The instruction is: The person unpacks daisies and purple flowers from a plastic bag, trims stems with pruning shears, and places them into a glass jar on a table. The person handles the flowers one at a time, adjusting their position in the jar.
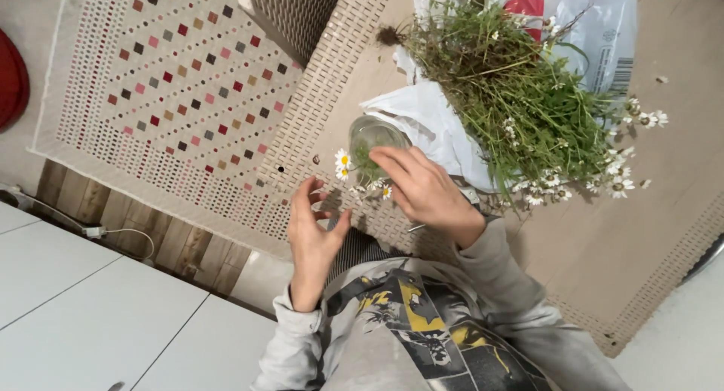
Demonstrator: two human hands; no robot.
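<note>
Now I am sitting on the patterned rug (pixel 173 82) with a clear glass jar (pixel 375 138) standing just ahead of me, at about twelve o'clock from my hands. My right hand (pixel 422 191) is resting against the jar's near rim at its five o'clock, fingers curled loosely around a few daisy stems (pixel 362 181) whose white heads are poking out at the jar's seven o'clock. My left hand (pixel 315 229) is hovering open at the jar's seven o'clock, fingers spread and upright, gripping nothing, thumb angled towards the flowers.

I am judging that the jar could tip, since my right hand is pressing on its edge and the woven rug beneath is not a firm footing; a nudge towards twelve o'clock would roll it onto the white plastic bag (pixel 430 123). The thin stems could also snap or slip from so light a pinch.

My right wrist is bending inward, forearm coming in from four o'clock. My left forearm is rising almost straight from six o'clock. The heap of cut daisies (pixel 520 97) is lying at two o'clock.
</note>
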